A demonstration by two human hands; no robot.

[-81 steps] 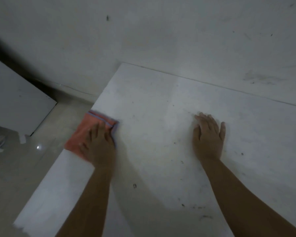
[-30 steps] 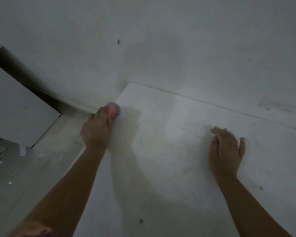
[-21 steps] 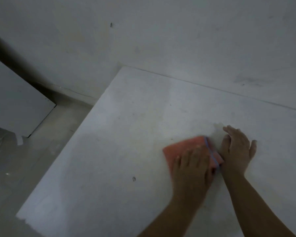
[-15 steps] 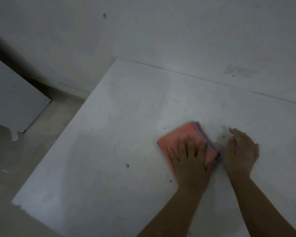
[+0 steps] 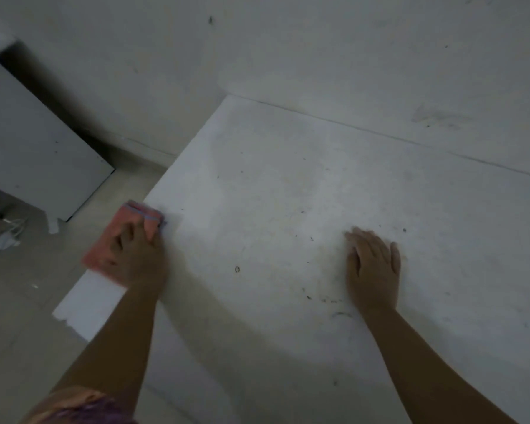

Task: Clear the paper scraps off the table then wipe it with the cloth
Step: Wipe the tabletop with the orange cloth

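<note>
While your left hand presses the cloth at the tabletop's left edge, part of the cloth hangs out past that edge over the floor. Your fingers lie spread on top of it, though blur hides whether they curl into it. Soft, light and folded, it should bunch or slip unless you keep your palm flat on its middle. Your right hand rests flat with straight fingers, bracing well to the right. Half a second ago the cloth sat just beside that right hand; it has since swept left across the tabletop. No paper scraps show, only dark specks.
</note>
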